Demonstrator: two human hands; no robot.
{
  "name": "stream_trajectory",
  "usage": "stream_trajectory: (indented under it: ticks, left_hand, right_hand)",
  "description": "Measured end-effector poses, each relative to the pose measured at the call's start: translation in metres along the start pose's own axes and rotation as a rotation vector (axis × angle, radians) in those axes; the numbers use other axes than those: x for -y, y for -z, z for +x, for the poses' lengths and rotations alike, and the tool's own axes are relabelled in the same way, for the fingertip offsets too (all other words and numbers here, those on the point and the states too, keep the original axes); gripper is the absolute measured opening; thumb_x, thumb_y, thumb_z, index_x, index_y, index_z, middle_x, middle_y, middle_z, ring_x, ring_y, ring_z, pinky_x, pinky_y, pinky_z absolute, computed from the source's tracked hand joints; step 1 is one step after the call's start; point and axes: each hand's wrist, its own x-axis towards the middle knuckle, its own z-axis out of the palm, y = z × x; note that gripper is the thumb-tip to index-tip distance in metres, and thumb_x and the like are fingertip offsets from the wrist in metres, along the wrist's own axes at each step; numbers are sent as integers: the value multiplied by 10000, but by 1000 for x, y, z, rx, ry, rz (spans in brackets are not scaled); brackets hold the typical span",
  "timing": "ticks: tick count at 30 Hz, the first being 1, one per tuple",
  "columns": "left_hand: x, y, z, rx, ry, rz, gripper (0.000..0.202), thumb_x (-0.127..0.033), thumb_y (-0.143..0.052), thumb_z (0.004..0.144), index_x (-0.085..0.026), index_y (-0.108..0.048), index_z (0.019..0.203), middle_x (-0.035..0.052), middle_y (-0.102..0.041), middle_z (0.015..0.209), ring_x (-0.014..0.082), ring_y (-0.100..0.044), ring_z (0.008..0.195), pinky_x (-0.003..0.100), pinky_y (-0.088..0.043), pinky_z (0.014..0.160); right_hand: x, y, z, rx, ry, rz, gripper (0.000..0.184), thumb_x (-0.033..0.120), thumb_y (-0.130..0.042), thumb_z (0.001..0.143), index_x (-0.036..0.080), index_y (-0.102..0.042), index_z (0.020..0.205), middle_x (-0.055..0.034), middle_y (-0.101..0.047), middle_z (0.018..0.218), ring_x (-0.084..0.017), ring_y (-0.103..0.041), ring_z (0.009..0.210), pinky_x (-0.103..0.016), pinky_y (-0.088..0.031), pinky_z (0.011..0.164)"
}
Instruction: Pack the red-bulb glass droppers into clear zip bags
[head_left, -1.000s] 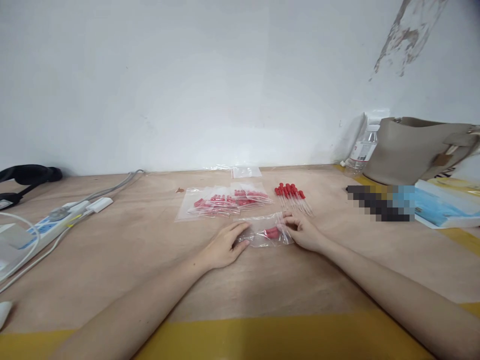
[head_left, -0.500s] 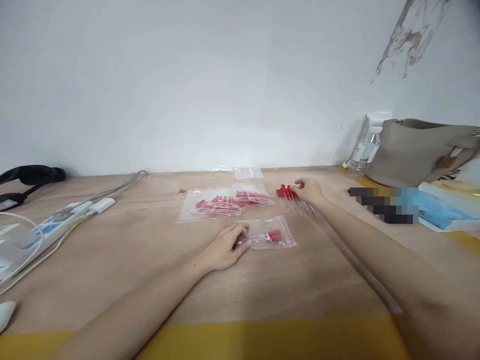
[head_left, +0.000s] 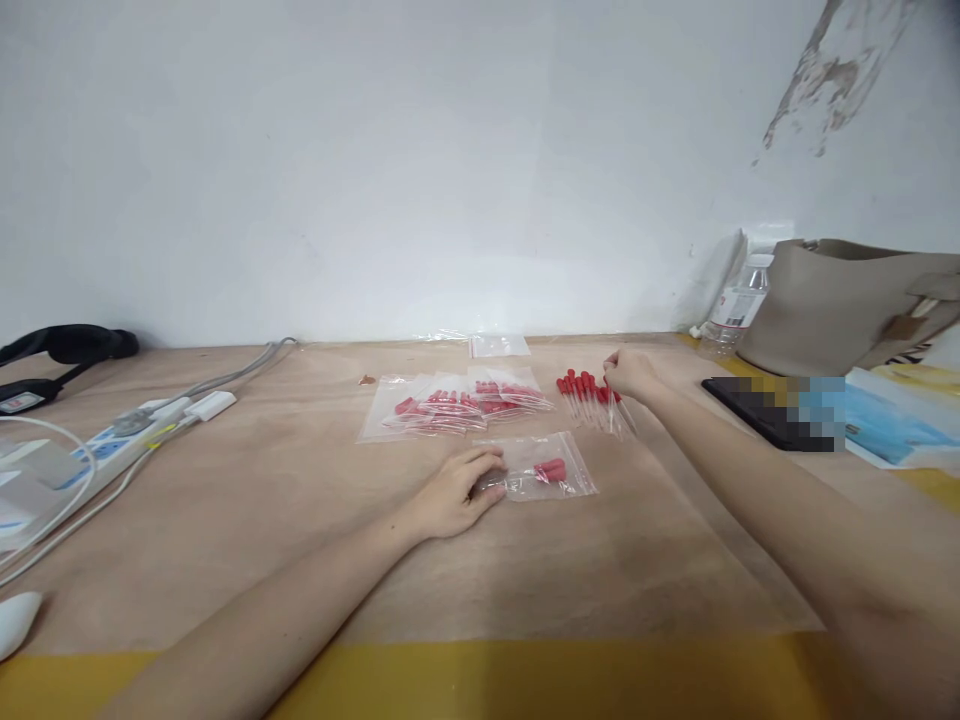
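My left hand [head_left: 459, 492] grips the left end of a clear zip bag [head_left: 525, 487] lying flat on the table, thumb and fingers closed on its edge. Inside this bag show red rubber bulbs [head_left: 551, 470]. To the right, a row of droppers [head_left: 577, 385] with red bulbs and thin clear tubes lies fanned out. My right hand [head_left: 630, 374] is at the right end of that row, its fingers pinched round the red top of a dropper [head_left: 611, 396] whose tube points down. Behind my left hand, several filled zip bags [head_left: 450, 405] overlap in a pile.
An empty-looking bag [head_left: 500, 346] lies by the wall. At left are a power strip [head_left: 101, 455] with cables and a black headset [head_left: 64, 350]. On the right are a phone [head_left: 750, 410], a blue-and-white packet [head_left: 892, 415], a bottle [head_left: 739, 300] and a grey handbag [head_left: 817, 310].
My right hand has moved a little to the right and now pinches a dropper at the row's right end. My left hand stays on the zip bag. The view has shifted slightly.
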Motion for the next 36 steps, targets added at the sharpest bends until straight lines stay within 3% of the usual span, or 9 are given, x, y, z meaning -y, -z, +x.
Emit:
stream_trajectory:
  ticks: [4, 7, 10, 13, 18, 23, 27, 36]
  left_hand:
    - [3, -2, 0, 6, -12, 34, 309, -300, -454, 859, -223, -520, 1151, 68, -453, 1265, 197, -434, 1152, 359, -351, 979]
    - [3, -2, 1, 7, -13, 43, 311, -306, -446, 864, -221, -532, 1150, 69, -458, 1259, 196, -444, 1144, 356, -359, 975]
    - [3, -2, 0, 1, -16, 49, 311, -310, -445, 865, -225, -534, 1151, 66, -459, 1257, 197, -441, 1148, 358, -363, 972]
    - [3, -2, 0, -4, -20, 53, 314, -316, -448, 864, -229, -532, 1153, 65, -457, 1260, 198, -447, 1142, 357, -370, 968]
    - [4, -3, 0, 0, -18, 62, 308, -311, -451, 863, -230, -533, 1149, 65, -455, 1262, 196, -447, 1143, 359, -368, 969]
    - [4, -3, 0, -1, -16, 69, 311, -308, -452, 862, -225, -527, 1153, 70, -453, 1259, 190, -443, 1145, 361, -366, 971]
    - [4, -2, 1, -2, -19, 66, 313, -306, -448, 864, -213, -529, 1152, 75, -456, 1258, 193, -440, 1147, 358, -365, 973]
    - [4, -3, 0, -2, -25, 71, 310, -299, -453, 861, -221, -522, 1152, 68, -459, 1254, 198, -440, 1143, 370, -366, 970]
  right_hand:
    - [-11, 27, -15, -145, 54, 149, 158, 229, -446, 766, 144, -570, 815, -90, -635, 725, -161, -576, 634, -263, -422, 573]
    - [-21, 31, -40, -245, 70, 499, 227, 379, -454, 784, 166, -531, 808, -43, -589, 656, -118, -524, 532, -244, -417, 513]
    - [-23, 18, -72, -173, -2, 823, 312, 490, -523, 716, 179, -506, 704, 1, -544, 596, -81, -473, 466, -212, -401, 453]
    - [-18, -4, -97, -169, -122, 1023, 343, 508, -585, 657, 181, -505, 725, 28, -529, 579, -62, -459, 448, -184, -388, 420]
    - [-8, -22, -110, -82, -255, 1269, 321, 454, -651, 620, 190, -495, 715, 38, -545, 580, -60, -495, 454, -177, -432, 433]
    - [-2, -22, -122, 62, -201, 1306, 341, 446, -682, 596, 182, -512, 727, 34, -560, 594, -68, -520, 482, -189, -464, 477]
    - [-3, -19, -130, 92, -159, 1293, 358, 462, -685, 591, 175, -525, 730, 33, -565, 598, -58, -509, 482, -175, -449, 473]
    - [-6, -16, -127, 153, -217, 1316, 272, 401, -682, 633, 185, -522, 674, 41, -559, 580, -44, -511, 476, -147, -450, 467]
